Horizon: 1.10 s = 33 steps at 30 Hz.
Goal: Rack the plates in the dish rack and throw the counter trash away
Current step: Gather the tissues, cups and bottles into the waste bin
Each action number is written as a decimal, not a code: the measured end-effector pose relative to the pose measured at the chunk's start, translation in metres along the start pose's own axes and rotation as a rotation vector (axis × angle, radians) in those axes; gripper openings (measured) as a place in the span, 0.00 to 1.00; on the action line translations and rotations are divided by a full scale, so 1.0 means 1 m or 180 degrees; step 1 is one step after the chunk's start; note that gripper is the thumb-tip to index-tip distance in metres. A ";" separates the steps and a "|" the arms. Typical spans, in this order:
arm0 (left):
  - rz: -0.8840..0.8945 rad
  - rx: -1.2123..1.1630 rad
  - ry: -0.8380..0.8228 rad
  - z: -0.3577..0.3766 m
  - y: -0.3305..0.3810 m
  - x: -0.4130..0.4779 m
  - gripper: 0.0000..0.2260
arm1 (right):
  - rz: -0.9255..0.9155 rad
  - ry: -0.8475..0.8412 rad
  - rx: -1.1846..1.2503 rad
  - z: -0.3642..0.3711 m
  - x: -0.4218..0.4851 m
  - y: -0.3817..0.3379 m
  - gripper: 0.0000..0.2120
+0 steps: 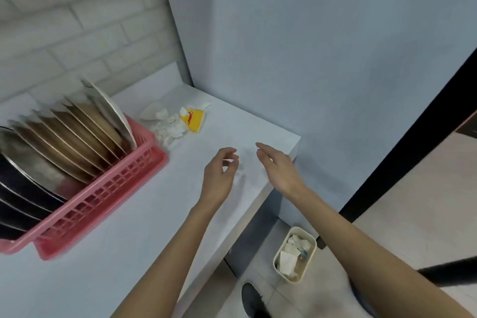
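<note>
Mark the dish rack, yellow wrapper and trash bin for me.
dish rack (108,188): head view, pink slatted front wall.
yellow wrapper (195,120): head view, middle of its yellow face.
trash bin (309,261): head view, right side of its rim.

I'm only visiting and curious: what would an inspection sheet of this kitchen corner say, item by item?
Surface: pale counter, running back to the wall corner.
Job's things: plates stand on edge in the pink rack; crumpled tissues and a yellow carton lie near the back corner; a bin on the floor below already holds paper.
Clutter: dark pans at the rack's left end.
Hands: left hand and right hand both empty, fingers relaxed, over the counter.
Cables: nothing seen.
Surroundings: brick wall, grey panel, tiled floor, a dark shoe.
</note>
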<state>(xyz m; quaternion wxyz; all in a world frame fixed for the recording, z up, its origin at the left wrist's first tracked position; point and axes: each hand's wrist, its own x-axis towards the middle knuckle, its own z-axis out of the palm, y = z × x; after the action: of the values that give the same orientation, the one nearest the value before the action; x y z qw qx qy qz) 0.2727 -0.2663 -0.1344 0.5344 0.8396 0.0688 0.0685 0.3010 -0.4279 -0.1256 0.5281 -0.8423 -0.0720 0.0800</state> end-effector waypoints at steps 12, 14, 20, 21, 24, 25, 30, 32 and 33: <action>-0.0400 0.0978 0.0086 -0.067 -0.062 0.107 0.24 | 0.0069 -0.1012 -0.1188 0.056 0.136 -0.006 0.25; -0.0410 0.1384 -0.0030 -0.072 -0.067 0.116 0.29 | 0.0045 -0.1125 -0.1530 0.063 0.146 0.000 0.26; -0.0709 0.2884 -0.0303 -0.088 -0.078 0.150 0.29 | -0.0079 -0.1142 -0.2824 0.074 0.170 0.011 0.23; -0.0792 0.2919 -0.0395 -0.090 -0.080 0.155 0.27 | -0.0124 -0.1086 -0.2928 0.076 0.172 0.011 0.22; -0.0955 0.2906 -0.0567 -0.092 -0.086 0.167 0.21 | -0.0226 -0.1018 -0.3239 0.083 0.175 0.009 0.21; -0.0939 0.2897 -0.0516 -0.092 -0.088 0.169 0.21 | -0.0238 -0.1009 -0.3317 0.085 0.177 0.008 0.21; -0.0540 0.2974 -0.0157 -0.090 -0.088 0.165 0.21 | -0.0283 -0.0950 -0.3514 0.095 0.186 0.001 0.21; -0.0300 0.2891 0.0037 -0.090 -0.086 0.156 0.19 | -0.0307 -0.0917 -0.3545 0.097 0.188 0.002 0.21; -0.0159 0.2767 0.0147 -0.089 -0.084 0.150 0.17 | -0.0318 -0.0900 -0.3562 0.098 0.188 0.002 0.21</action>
<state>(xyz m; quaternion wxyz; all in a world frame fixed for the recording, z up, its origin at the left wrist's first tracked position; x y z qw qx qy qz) 0.3998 -0.1231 -0.1672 0.1310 0.9829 0.1235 0.0390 0.4643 -0.3042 -0.1804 -0.0092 -0.9701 -0.2129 0.1164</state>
